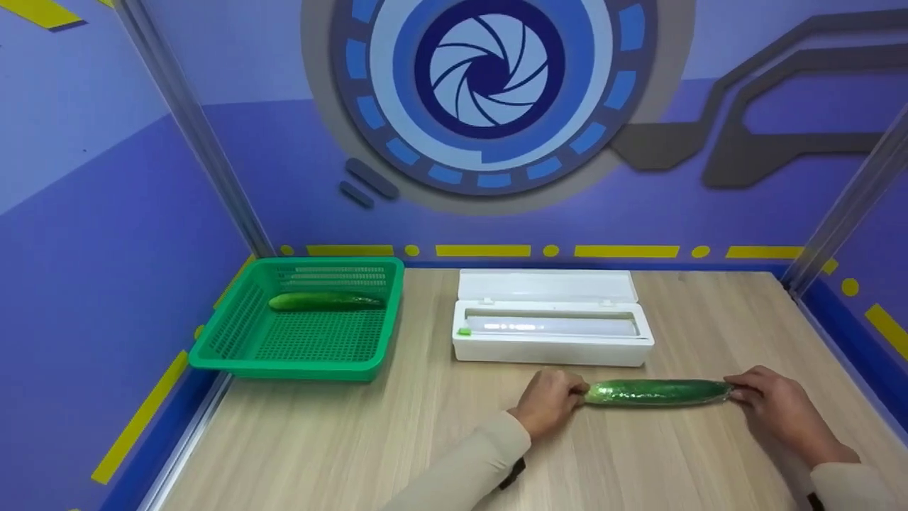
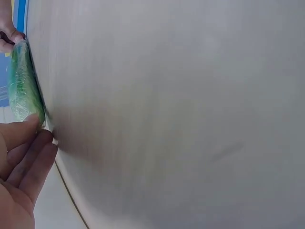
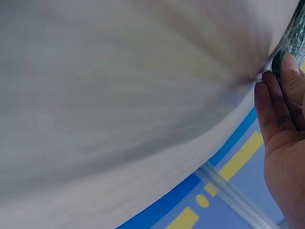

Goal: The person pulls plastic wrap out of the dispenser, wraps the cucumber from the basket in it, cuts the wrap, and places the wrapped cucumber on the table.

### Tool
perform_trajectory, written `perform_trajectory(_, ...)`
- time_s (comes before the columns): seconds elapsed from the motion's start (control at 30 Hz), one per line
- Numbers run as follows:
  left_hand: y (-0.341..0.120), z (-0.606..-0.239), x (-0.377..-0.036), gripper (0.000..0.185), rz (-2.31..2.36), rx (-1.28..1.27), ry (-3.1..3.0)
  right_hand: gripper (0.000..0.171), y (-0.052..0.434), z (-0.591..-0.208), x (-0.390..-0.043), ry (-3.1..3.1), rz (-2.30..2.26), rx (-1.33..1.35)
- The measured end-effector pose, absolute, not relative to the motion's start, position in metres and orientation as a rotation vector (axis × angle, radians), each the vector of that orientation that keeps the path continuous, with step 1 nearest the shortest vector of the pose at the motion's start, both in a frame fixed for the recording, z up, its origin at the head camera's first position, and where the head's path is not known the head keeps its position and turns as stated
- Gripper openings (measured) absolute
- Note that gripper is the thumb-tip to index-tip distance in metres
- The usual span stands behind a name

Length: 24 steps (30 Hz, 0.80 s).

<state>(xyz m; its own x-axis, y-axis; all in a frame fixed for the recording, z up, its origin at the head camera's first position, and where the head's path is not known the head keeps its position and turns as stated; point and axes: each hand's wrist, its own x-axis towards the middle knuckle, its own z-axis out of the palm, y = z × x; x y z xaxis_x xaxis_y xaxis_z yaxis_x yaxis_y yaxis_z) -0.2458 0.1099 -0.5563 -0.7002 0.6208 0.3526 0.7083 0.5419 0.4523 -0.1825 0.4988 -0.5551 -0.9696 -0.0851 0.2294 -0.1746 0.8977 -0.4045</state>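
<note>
A green cucumber (image 1: pixel 656 392) wrapped in clear plastic film lies crosswise close over the table, in front of the white box. My left hand (image 1: pixel 550 403) pinches its paler left end between thumb and fingers. At the darker right end, my right hand (image 1: pixel 780 408) pinches the tip and the film there. In the left wrist view the wrapped cucumber (image 2: pixel 24 86) shows glossy, creased film, with the left thumb (image 2: pixel 21 131) pressed on its near end. The right wrist view shows only the dark end of the cucumber (image 3: pixel 279 62) by the right thumb.
A white cling film box (image 1: pixel 553 351) stands behind the cucumber, lid (image 1: pixel 546 285) raised, a roll of film (image 1: pixel 553 326) inside. To the left, a green plastic basket (image 1: pixel 284 370) holds another cucumber (image 1: pixel 326 301). Printed wall panels (image 1: pixel 454 227) border the wooden table (image 1: pixel 397 440).
</note>
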Motion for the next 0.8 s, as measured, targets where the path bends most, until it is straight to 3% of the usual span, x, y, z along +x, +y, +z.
perform_trajectory(0.3, 0.137, -0.564, -0.243, 0.020, -0.868, -1.009, -2.583, 0.019, 0.518, -0.563, -0.177, -2.800, 0.624, 0.102)
perform_trajectory(0.8, 0.178, -0.561, -0.242, 0.015, -0.921, -0.823, -2.679, 0.022, 0.533, -0.567, -0.179, -2.736, 0.584, -0.056)
